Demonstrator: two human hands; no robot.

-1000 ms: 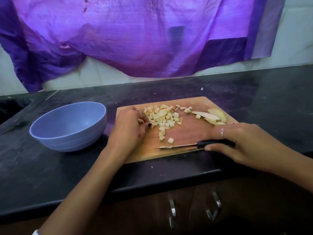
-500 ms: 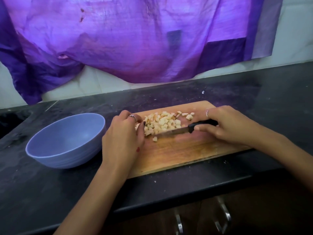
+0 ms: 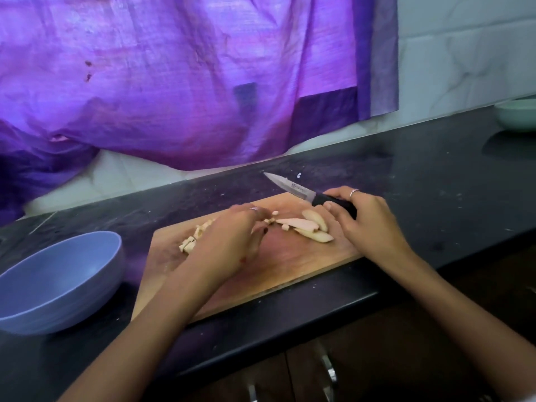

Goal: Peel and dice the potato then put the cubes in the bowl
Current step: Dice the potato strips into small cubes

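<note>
A: Kitchen counter, mid-task. The empty blue bowl [image 3: 58, 274] sits nearest, at the left, close beside the cutting board [image 3: 290, 265]. What step is this?

B: Dicing is mostly done. The left hand [image 3: 229, 242] lies over the potato cubes [image 3: 190, 242], apparently gathering them; its fingers are blurred, so I cannot tell whether they hold any.

A: And the right hand [image 3: 365, 224]?

B: Wrapped round the knife [image 3: 307, 195] handle, blade lifted and pointing away. Uncut potato slices [image 3: 307, 227] lie just beside it.

A: Next?

B: Probably cutting those slices, then sweeping the cubes left. The board's near edge overhangs the counter [image 3: 435, 181]; there is open room behind and to the right.
</note>
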